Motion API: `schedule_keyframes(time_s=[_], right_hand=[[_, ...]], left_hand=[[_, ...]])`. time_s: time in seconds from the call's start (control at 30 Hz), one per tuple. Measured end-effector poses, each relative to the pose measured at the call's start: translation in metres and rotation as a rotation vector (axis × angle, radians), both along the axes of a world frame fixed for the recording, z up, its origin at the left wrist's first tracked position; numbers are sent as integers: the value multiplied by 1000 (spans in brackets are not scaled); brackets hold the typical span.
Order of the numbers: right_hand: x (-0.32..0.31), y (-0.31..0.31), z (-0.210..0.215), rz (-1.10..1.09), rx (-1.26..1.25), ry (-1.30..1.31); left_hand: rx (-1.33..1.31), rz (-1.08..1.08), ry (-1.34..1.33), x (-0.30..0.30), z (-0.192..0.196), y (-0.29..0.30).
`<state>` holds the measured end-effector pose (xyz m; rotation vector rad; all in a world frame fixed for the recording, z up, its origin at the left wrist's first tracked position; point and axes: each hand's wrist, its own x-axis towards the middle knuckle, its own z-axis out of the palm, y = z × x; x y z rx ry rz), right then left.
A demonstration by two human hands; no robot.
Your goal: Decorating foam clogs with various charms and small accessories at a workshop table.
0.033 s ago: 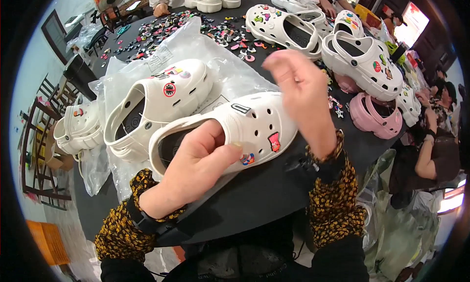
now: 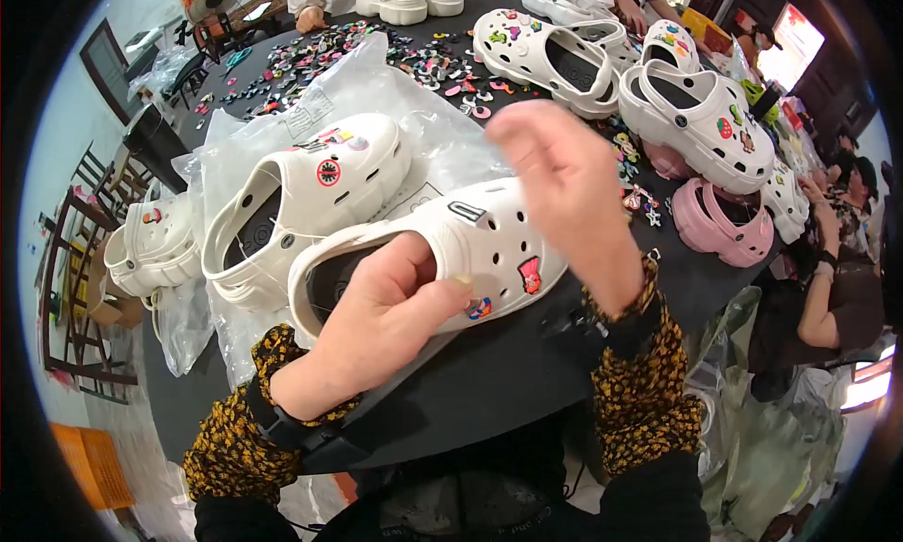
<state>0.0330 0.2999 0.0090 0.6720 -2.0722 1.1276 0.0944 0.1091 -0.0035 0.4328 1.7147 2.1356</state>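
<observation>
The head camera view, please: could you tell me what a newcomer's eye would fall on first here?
First, the white foam clog with small coloured charms at the centre, gripped by the left hand while the right hand hovers blurred above its toe. Behind it, a second white clog with a round red charm lies on clear plastic bags. Loose colourful charms litter the far side of the dark round table.

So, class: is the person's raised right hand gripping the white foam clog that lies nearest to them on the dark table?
No: the right hand hangs open above the white foam clog, while only the left hand grips it.
</observation>
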Motion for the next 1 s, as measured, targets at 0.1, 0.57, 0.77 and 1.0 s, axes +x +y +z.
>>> schedule_keyframes(time_s=[0.1, 0.57, 0.77, 1.0], right_hand=[[13, -31, 2, 158, 82, 68], [11, -36, 7, 264, -102, -397], [14, -45, -4, 39, 106, 184], [18, -46, -8, -76, 222, 509]], left_hand=[[-76, -51, 47, -2, -11, -8], [-211, -98, 172, -2, 0, -7], [-212, -101, 208, -3, -6, -7], [-199, -66, 204, -3, -12, -5]])
